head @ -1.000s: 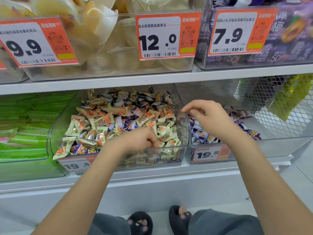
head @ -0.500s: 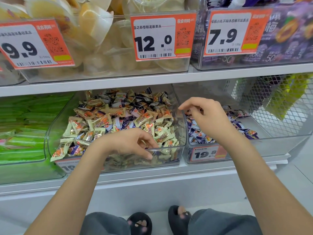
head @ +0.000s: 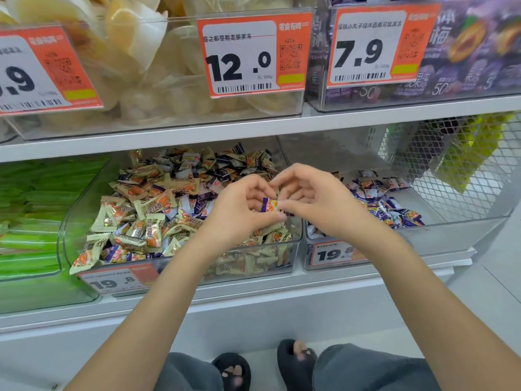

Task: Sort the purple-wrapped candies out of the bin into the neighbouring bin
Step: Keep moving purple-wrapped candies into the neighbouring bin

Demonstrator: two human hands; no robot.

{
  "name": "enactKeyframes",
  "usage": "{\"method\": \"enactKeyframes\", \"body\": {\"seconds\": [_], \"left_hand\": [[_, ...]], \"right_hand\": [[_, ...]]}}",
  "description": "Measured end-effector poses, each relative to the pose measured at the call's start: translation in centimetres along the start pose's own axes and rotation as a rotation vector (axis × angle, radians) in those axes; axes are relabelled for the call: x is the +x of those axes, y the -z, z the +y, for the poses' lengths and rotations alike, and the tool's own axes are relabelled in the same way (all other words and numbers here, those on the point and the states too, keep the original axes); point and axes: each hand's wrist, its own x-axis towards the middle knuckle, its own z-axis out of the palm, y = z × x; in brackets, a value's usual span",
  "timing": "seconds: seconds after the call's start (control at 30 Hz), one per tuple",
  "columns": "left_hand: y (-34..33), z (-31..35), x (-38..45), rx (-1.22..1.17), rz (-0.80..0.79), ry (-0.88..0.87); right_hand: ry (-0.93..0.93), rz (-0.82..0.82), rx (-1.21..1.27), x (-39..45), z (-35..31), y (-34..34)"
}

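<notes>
1. Purple-wrapped candy [head: 269, 205] passes between two hands above the front of the mixed bin [head: 180, 266], a handover toward the neighbouring bin [head: 456, 235].
2. The left hand [head: 239, 213] pinches one end in a clenched grip; the right hand [head: 318, 204] pinches the other.
3. More purple wrappers lie among gold ones, so sorting looks unfinished.
</notes>
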Motion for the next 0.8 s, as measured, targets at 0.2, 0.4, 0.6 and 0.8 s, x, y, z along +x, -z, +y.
{"method": "enactKeyframes", "body": {"seconds": [0.2, 0.4, 0.6, 0.8], "left_hand": [[-0.2, -2.0, 1.3, 0.103, -0.18, 0.012], [-0.3, -3.7, 3.9, 0.774, -0.728, -0.186], [-0.7, -4.1, 4.5, 0.975, -0.781, -0.339], [3.0, -4.1, 3.4, 1.03, -0.759, -0.392]], "right_hand": [[-0.032, 0.37, 0.033, -0.5, 2.0, 3.0], [-0.191, 0.378, -0.15, -0.8, 4.9, 4.4], [-0.178, 0.298, -0.163, -0.2, 5.0, 3.5], [-0.164, 0.312, -0.134, 0.7, 4.4, 3.1]]}}
